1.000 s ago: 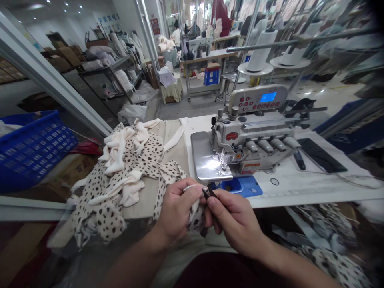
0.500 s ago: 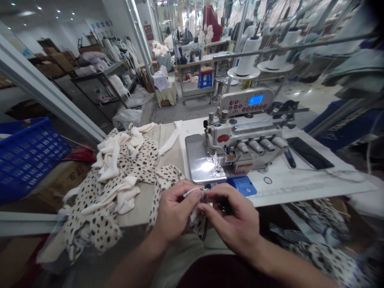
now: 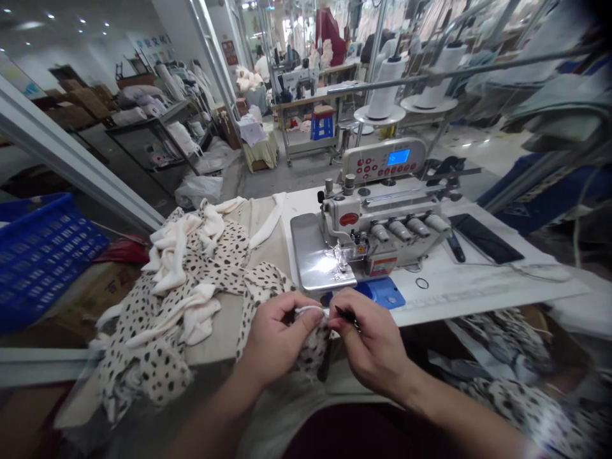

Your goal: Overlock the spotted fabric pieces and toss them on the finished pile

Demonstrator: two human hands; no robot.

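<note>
Spotted fabric pile [image 3: 224, 275] lying loose on surface [image 3: 459, 296]; whether finished, cannot tell. Left hand [image 3: 275, 338] pinching spotted piece [image 3: 312, 350] by pale edge. Piece hanging between hands, near surface edge, work seemingly midway; looking cream, dark-flecked, soft, crumpled. Right hand [image 3: 373, 344] gripping dark tool [image 3: 347, 314], fingers near piece's edge. Sewing machine [image 3: 382, 220] standing beyond, untouched.

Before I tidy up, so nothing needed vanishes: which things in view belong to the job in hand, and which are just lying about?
Job in hand:
spotted fabric, in the left hand
dark tool, in the right hand
heaped spotted pieces, likely
sewing machine, likely

Apparently just lying about:
phone-like slab
black ring
blue stool
</note>
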